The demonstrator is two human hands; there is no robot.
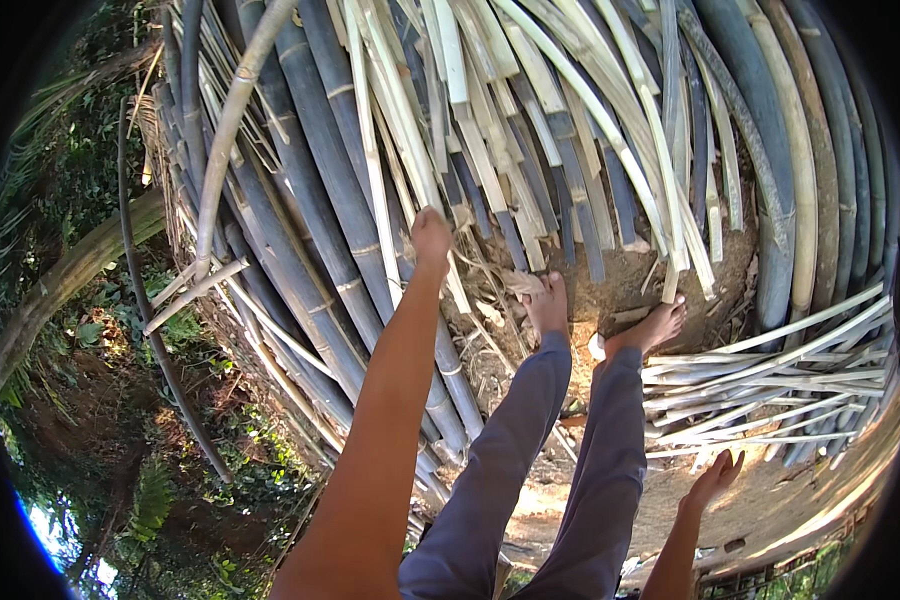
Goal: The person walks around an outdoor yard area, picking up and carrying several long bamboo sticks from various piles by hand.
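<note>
My left hand, arm stretched forward, is closed round a pale split bamboo strip that runs up toward the far side. Around it lie more pale split strips, dark on some faces, with their near ends staggered. Dark whole bamboo poles stretch along its left side. Low on the right, my right hand hangs in the air with nothing in it, its fingers apart. Closest to that hand is a heap of thin bamboo strips, which it does not touch.
My bare feet stand on brown soil strewn with dry scraps. Thick dark poles lie at the right. Green undergrowth and a weathered log border the left side. A slim dark stick leans there.
</note>
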